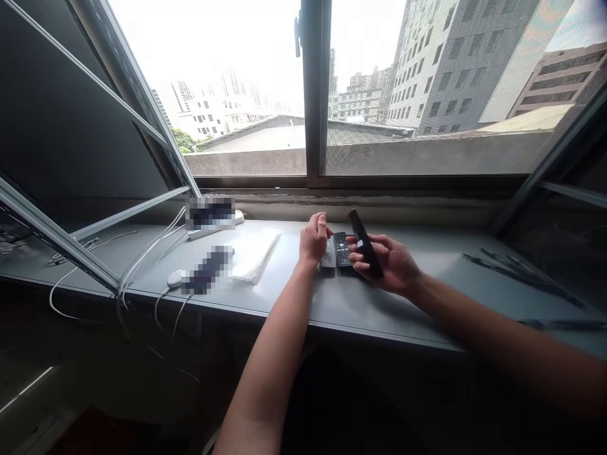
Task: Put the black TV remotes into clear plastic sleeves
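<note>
My right hand (389, 262) is wrapped round a long black remote control (363, 237), held tilted above the table with its far end up. Its buttons do not show from here. My left hand (315, 237) is closed with the thumb on top; whatever lies inside the fingers is hidden. Between the two hands, a second black remote control (341, 248) rests on the table with its buttons facing up, partly covered by my right fingers. Beside it, under my left hand's edge, lies a small greyish clear packet (327, 260).
A grey table (289, 297) runs below the window (313, 95). To the left are a clear plastic bag (258, 256), a blurred-out phone-like thing (208, 270), a white power strip (238, 217) and white cables (135, 272). Dark thin rods (531, 272) lie at the right. Metal frames flank both sides.
</note>
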Demonstrator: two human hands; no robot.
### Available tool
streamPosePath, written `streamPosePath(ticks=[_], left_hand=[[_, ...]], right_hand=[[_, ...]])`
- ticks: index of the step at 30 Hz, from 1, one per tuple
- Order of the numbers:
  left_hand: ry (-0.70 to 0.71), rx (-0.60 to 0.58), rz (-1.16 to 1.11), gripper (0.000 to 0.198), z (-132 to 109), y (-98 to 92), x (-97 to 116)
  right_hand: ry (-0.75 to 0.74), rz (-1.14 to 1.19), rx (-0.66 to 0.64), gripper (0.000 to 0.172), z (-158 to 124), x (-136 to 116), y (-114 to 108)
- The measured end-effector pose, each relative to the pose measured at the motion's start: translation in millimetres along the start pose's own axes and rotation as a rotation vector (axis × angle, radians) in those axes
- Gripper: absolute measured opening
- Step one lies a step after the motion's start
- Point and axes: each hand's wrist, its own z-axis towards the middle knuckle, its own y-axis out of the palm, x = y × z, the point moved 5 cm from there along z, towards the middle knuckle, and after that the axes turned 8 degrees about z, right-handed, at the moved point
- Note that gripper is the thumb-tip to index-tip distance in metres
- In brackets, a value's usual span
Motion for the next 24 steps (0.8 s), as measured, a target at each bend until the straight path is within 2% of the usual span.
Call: streamPosePath(ticks=[6, 9, 14, 20, 22, 24], left_hand=[[0.015, 0.001, 0.012, 0.042, -1, -0.2, 4], [0.022, 0.002, 0.011, 0.042, -3, -0.5, 6], [0.005, -0.002, 0.017, 0.042, -4, -1.2, 7], [0.016, 0.011, 0.021, 0.044, -3, -1.3, 5], [0.027, 0.01, 0.015, 0.044, -3, -0.7, 5], [0.034, 0.007, 0.012, 0.043, -3, -0.1, 5]], right_hand=[[-0.07, -0.273, -0.023, 0.042, 4, 3, -6], [-0.166, -0.403, -0.06, 0.036, 5, 3, -9], [-0.34, -0.624, -0.146, 0.041, 6, 3, -9], [-0.665, -0.984, -0.275, 0.026, -3, -2, 10], [-0.719, -1.02, -0.298, 0.023, -6, -3, 14], [-0.712, -1.021, -0.27, 0.026, -6, -3, 13]])
